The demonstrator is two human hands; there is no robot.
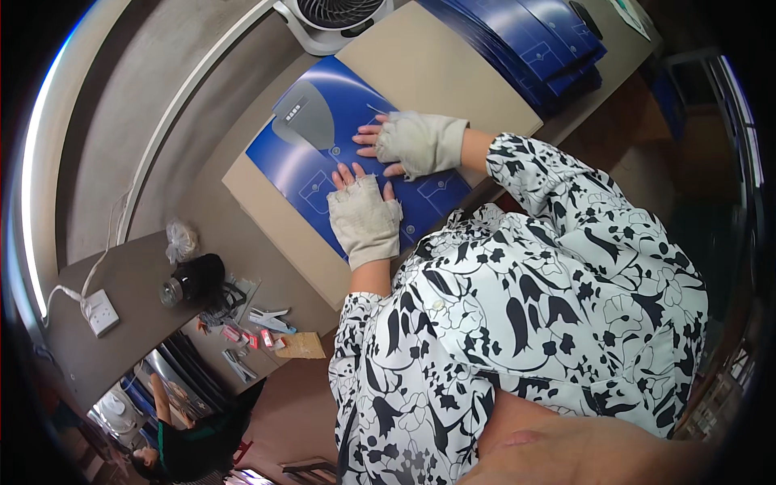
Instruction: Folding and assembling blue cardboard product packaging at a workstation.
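A blue printed sheet (279,164) with a grey shape near its far edge lies on a wide beige board (432,69) on the table. My left hand (364,217), in a cream fingerless glove, rests flat on the sheet's near part, fingers stretched out. To its right and slightly farther, my right hand (420,145) wears a matching worn glove and also presses flat on the sheet, fingers pointing left. Neither hand grips anything. The hands cover part of the sheet's printed lines.
Several blue printed sheets (537,52) are stacked at the far right. A fan (339,12) stands at the back. On the left are a dark jar (200,276), a plastic bag (182,241), a socket block (102,313), staplers (272,319) and small red-and-white boxes (232,334). Another person (202,440) works at lower left.
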